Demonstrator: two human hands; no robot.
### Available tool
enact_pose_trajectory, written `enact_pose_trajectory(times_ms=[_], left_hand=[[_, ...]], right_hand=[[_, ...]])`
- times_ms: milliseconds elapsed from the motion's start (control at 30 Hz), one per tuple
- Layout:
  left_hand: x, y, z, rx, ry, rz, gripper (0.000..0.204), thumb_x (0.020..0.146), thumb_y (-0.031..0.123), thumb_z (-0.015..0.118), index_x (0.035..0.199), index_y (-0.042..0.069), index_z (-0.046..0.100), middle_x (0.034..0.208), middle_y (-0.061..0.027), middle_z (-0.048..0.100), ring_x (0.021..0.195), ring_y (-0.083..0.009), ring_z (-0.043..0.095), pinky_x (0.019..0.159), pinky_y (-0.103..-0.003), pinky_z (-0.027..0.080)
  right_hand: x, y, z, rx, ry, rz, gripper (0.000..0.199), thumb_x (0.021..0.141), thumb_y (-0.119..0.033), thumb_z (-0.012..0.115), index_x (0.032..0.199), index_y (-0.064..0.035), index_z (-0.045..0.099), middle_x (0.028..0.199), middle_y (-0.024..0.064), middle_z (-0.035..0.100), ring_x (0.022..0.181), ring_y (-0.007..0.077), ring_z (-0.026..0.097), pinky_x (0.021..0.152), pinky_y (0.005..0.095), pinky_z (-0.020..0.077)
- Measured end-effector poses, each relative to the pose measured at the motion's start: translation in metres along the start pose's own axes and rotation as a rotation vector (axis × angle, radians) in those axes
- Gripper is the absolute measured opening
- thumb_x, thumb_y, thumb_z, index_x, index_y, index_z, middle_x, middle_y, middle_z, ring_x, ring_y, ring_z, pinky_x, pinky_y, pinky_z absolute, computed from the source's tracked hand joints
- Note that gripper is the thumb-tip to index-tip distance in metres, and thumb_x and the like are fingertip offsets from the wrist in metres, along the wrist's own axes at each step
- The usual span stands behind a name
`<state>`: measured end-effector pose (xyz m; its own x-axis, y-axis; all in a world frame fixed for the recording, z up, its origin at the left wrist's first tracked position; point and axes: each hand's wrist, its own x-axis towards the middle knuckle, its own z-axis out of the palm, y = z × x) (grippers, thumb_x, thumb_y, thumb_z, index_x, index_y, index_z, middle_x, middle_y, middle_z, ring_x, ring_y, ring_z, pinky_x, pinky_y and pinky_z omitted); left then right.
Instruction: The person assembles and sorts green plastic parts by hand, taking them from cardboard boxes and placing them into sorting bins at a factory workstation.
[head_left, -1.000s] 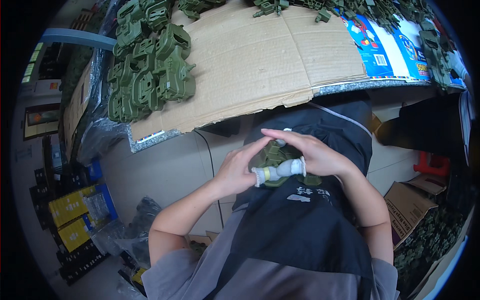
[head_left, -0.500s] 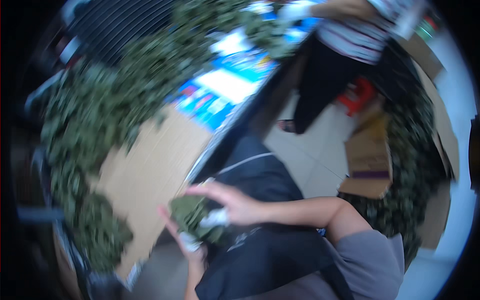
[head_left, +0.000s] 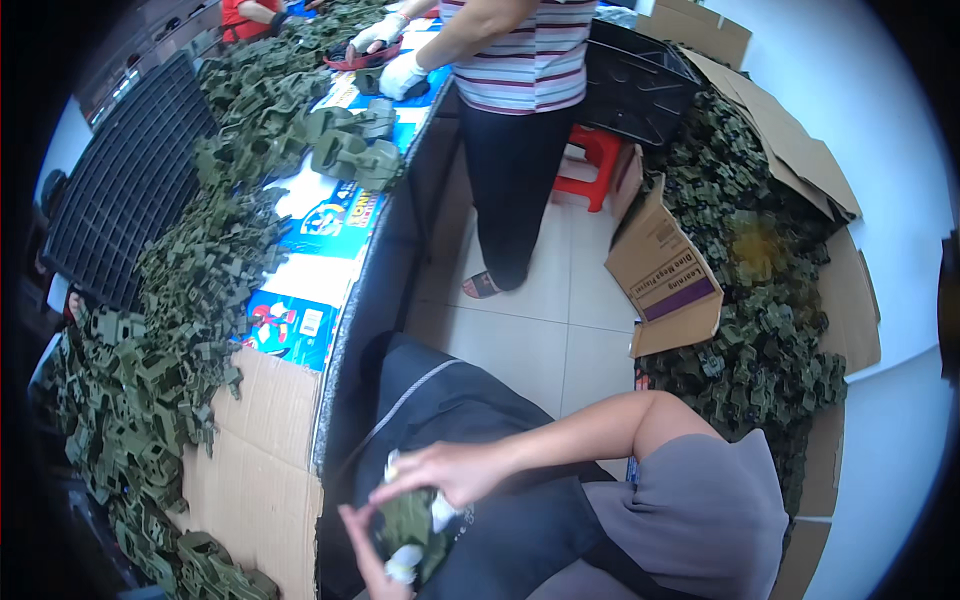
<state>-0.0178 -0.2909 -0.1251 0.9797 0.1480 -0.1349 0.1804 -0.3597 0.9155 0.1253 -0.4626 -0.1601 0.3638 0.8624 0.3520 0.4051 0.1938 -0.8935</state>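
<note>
A dark green moulded plastic part (head_left: 408, 522) is between my two hands, low over my dark apron. My right hand (head_left: 452, 474) grips its upper right side, with white covers on some fingertips. My left hand (head_left: 374, 560) holds it from the lower left, its thumb side pointing up and a white cover on a finger. The fingers partly hide the part, so its full shape does not show. Left of my hands is the cardboard-covered table edge (head_left: 262, 470), with heaps of similar green plastic parts (head_left: 130, 400) beyond it.
Across the table a black ribbed crate (head_left: 130, 180) leans beside the heaps. A co-worker in a striped shirt (head_left: 525, 60) works with white gloves at the table. To the right, green parts fill a large cardboard box (head_left: 765, 300). A red stool (head_left: 590, 170) and black bin (head_left: 640, 85) stand behind.
My view has swung, so the table and co-worker lie further left and the picture is sharper. Both hands still hold the green part, now lower in view.
</note>
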Motion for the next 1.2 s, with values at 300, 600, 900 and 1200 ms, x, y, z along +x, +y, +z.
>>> enact_pose_trajectory(times_ms=[300, 600, 900, 1200], left_hand=[[-0.008, -0.012, -0.038, -0.594, 0.412, 0.109, 0.106, 0.051, 0.001, 0.084, 0.136, 0.006, 0.022, 0.123, -0.0187, 0.046, 0.107, -0.0286, 0.053, 0.089, -0.042, 0.047], [0.012, -0.011, -0.052, -0.522, 0.317, 0.125, 0.085, 0.057, 0.006, 0.082, 0.127, 0.006, 0.035, 0.122, -0.0156, 0.047, 0.108, -0.0257, 0.052, 0.09, -0.036, 0.046], [0.029, 0.015, -0.101, 0.119, 0.476, 0.298, 0.083, 0.078, 0.027, 0.064, 0.141, 0.004, 0.015, 0.137, -0.0211, 0.032, 0.126, -0.0322, 0.033, 0.105, -0.045, 0.023], [-0.012, 0.023, -0.158, 0.723, 0.725, 0.191, 0.062, 0.07, 0.011, 0.069, 0.126, 0.001, 0.045, 0.126, -0.0151, 0.049, 0.122, -0.0309, 0.041, 0.102, -0.039, 0.03]], right_hand=[[0.016, -0.026, -0.046, 0.283, -0.012, 0.118, 0.068, 0.071, -0.012, 0.072, 0.131, -0.0065, 0.04, 0.125, 0.012, 0.043, 0.113, 0.0246, 0.045, 0.096, 0.0326, 0.0347], [0.024, -0.029, -0.033, 0.429, 0.217, 0.166, 0.059, 0.068, -0.011, 0.074, 0.123, -0.0059, 0.051, 0.111, 0.0127, 0.053, 0.103, 0.0256, 0.052, 0.086, 0.0338, 0.0415], [0.073, 0.054, -0.188, -0.719, 1.162, -0.059, 0.049, 0.065, -0.01, 0.075, 0.108, -0.0054, 0.052, 0.099, 0.0144, 0.051, 0.092, 0.0304, 0.054, 0.08, 0.0348, 0.0439], [0.13, 0.119, -0.238, -1.38, 1.08, 0.043, 0.046, 0.057, -0.01, 0.072, 0.102, -0.0154, 0.061, 0.093, 0.0087, 0.06, 0.091, 0.0289, 0.056, 0.08, 0.041, 0.0432]])
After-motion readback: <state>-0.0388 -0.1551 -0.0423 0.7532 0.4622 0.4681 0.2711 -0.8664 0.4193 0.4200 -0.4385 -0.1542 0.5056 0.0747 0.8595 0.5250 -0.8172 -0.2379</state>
